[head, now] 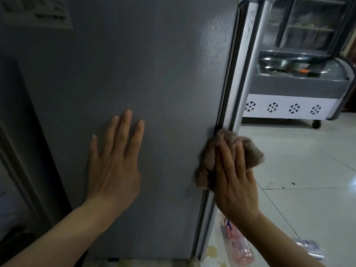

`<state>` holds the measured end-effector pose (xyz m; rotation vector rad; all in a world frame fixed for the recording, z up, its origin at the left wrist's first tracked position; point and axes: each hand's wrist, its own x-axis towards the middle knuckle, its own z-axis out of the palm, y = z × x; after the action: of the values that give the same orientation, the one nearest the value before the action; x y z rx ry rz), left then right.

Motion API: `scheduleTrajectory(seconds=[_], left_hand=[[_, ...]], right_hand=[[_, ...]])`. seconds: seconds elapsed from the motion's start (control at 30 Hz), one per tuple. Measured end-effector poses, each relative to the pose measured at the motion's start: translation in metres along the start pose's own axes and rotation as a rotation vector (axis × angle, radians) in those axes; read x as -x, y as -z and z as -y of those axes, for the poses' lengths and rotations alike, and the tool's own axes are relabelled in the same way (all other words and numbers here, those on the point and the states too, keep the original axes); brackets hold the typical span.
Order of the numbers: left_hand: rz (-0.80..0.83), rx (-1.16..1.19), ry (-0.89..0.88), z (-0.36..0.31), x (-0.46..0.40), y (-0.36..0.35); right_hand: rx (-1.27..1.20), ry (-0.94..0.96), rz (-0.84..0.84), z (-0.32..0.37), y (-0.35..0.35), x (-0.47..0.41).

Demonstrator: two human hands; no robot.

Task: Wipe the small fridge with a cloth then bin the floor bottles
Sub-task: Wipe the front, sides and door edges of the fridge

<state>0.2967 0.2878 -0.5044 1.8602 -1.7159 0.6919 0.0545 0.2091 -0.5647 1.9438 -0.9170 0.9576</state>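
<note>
The grey side of the small fridge (154,74) fills the left and middle of the head view. My left hand (115,160) lies flat against it with straight, spread fingers. My right hand (235,180) presses a crumpled brown cloth (210,162) onto the fridge's right edge, at the dark door seal. Straight fingers lie over the cloth. Under my right forearm a clear bottle with a red label (238,245) lies on the floor. A second clear plastic bottle (308,247) lies further right.
A chest freezer with a curved glass lid and snowflake marks (289,106) stands on wheels at the back right, a glass display case (308,22) behind it. Pale glossy floor tiles (308,170) spread on the right. A label (36,12) sticks on the fridge, top left.
</note>
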Motion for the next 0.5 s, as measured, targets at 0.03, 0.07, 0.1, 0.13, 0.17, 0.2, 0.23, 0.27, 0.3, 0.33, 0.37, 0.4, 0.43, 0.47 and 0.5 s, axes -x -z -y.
scheduleTrajectory(seconds=[0.03, 0.07, 0.1, 0.13, 0.17, 0.2, 0.23, 0.27, 0.3, 0.33, 0.37, 0.4, 0.43, 0.47, 0.5], left_hand=[[-0.004, 0.001, 0.001, -0.002, 0.0, 0.0], [-0.015, 0.004, 0.002, -0.002, 0.002, 0.001], [-0.031, 0.012, 0.01, -0.002, 0.003, 0.002], [-0.051, 0.026, 0.028, -0.002, 0.006, 0.002], [-0.067, 0.041, 0.053, 0.0, 0.009, 0.003], [-0.078, 0.051, 0.076, 0.002, 0.014, 0.002], [-0.08, 0.049, 0.088, 0.006, 0.019, 0.001], [-0.069, 0.036, 0.092, 0.012, 0.025, -0.002], [-0.051, 0.014, 0.093, 0.018, 0.031, -0.006], [-0.034, -0.005, 0.098, 0.025, 0.036, -0.01], [-0.018, -0.018, 0.108, 0.032, 0.041, -0.014], [-0.005, -0.022, 0.117, 0.038, 0.044, -0.017], [0.001, -0.021, 0.121, 0.042, 0.046, -0.02], [-0.001, -0.016, 0.117, 0.045, 0.046, -0.023], [-0.001, -0.01, 0.11, 0.047, 0.046, -0.025]], right_hand=[[-0.004, 0.007, 0.019, 0.002, -0.002, 0.012], [-0.012, 0.003, 0.033, 0.003, -0.003, 0.019], [-0.015, 0.004, 0.04, 0.003, -0.003, 0.022], [-0.018, 0.008, 0.038, 0.003, -0.003, 0.019], [-0.02, 0.016, 0.022, 0.003, -0.001, 0.011], [-0.022, 0.027, -0.01, 0.002, 0.002, -0.002], [-0.018, 0.037, -0.045, 0.0, 0.006, -0.019], [-0.004, 0.033, -0.08, -0.003, 0.01, -0.038], [0.013, 0.011, -0.104, -0.007, 0.013, -0.055], [0.024, -0.018, -0.128, -0.01, 0.014, -0.068], [0.025, -0.052, -0.154, -0.011, 0.013, -0.076], [0.014, -0.093, -0.182, -0.009, 0.011, -0.077], [0.0, -0.131, -0.203, -0.004, 0.007, -0.074], [-0.016, -0.147, -0.21, 0.005, 0.003, -0.068], [-0.03, -0.135, -0.184, 0.018, -0.003, -0.056]])
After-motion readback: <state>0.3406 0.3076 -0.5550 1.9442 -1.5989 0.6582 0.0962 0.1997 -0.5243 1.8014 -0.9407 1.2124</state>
